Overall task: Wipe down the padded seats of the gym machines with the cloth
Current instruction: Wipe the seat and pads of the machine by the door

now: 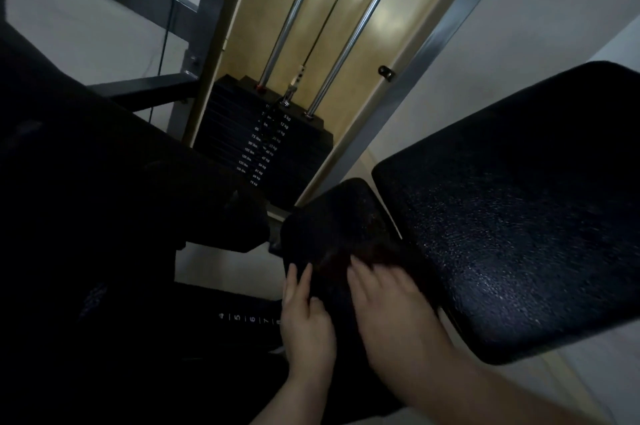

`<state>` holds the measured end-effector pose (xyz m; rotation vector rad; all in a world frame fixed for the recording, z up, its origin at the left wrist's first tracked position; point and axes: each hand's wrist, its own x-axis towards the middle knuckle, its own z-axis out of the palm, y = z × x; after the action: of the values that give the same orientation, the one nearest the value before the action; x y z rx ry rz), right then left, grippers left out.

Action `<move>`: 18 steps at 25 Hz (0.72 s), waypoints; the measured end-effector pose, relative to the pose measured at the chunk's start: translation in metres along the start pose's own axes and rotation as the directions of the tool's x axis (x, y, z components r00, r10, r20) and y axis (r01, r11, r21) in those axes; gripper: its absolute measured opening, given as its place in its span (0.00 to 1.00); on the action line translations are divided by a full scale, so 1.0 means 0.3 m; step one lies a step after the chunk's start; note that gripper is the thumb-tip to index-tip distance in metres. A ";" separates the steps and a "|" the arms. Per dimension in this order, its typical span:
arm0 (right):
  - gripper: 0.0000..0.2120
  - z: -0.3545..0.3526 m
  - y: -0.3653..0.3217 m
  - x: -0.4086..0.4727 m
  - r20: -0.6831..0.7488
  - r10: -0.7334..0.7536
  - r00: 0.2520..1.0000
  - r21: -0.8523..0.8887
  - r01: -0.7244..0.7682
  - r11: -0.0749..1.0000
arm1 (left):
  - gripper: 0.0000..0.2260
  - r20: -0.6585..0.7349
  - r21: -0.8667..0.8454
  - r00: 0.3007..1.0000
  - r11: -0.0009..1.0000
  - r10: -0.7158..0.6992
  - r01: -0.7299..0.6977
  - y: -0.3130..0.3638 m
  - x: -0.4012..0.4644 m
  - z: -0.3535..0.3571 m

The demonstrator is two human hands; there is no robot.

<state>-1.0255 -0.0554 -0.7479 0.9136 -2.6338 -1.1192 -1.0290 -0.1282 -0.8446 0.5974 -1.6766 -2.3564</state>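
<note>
A small black padded seat (pixel 337 217) lies at the centre, below the weight stack. On its near part is a dark brownish cloth (pixel 367 251), hard to make out in the dim light. My right hand (pixel 388 307) presses on the cloth with its fingers stretched forward; they are motion-blurred. My left hand (pixel 306 320) rests against the near left edge of the same pad, fingers straight. A much larger black textured pad (pixel 519 217) stands just to the right of the small one.
A weight stack (pixel 263 144) with numbered plates, two chrome guide rods (pixel 349 44) and a cable rise behind the pad inside a grey frame (pixel 433 54). Dark machine parts (pixel 104 199) fill the left. A numbered adjustment scale (pixel 249 318) sits left of my left hand.
</note>
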 end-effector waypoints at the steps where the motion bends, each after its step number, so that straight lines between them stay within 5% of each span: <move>1: 0.26 -0.019 -0.036 -0.087 0.079 0.039 0.996 0.055 -0.043 0.998 | 0.23 0.000 -0.011 1.000 1.000 0.001 -0.001 -0.004 -0.007 -0.003; 3: 0.26 -0.022 -0.026 -0.101 0.044 0.037 0.998 0.130 -0.043 0.991 | 0.23 0.007 -0.028 1.000 1.000 -0.005 0.006 -0.006 -0.010 -0.009; 5: 0.25 -0.022 0.032 0.042 0.047 -0.076 0.996 -0.020 0.077 0.997 | 0.21 0.021 -0.094 0.999 0.995 -0.037 0.039 -0.007 -0.009 -0.016; 6: 0.25 -0.014 0.071 0.151 -0.035 -0.062 0.997 -0.024 0.061 0.998 | 0.21 0.018 -0.131 0.998 0.990 -0.056 0.057 -0.007 -0.009 -0.020; 10: 0.23 0.005 0.144 0.449 0.012 0.137 0.991 -0.028 -0.137 0.990 | 0.19 -0.010 -0.163 0.988 0.975 -0.153 0.149 -0.013 -0.022 -0.027; 18: 0.27 0.007 -0.080 -0.097 0.076 0.175 0.982 0.172 -0.185 0.968 | 0.18 0.005 -0.262 0.988 0.954 -0.152 0.148 -0.016 -0.032 -0.008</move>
<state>-0.9913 -0.0501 -0.7629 0.6596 -2.8346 -0.8936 -1.0187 -0.1251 -0.8478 0.7114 -1.3221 -2.6140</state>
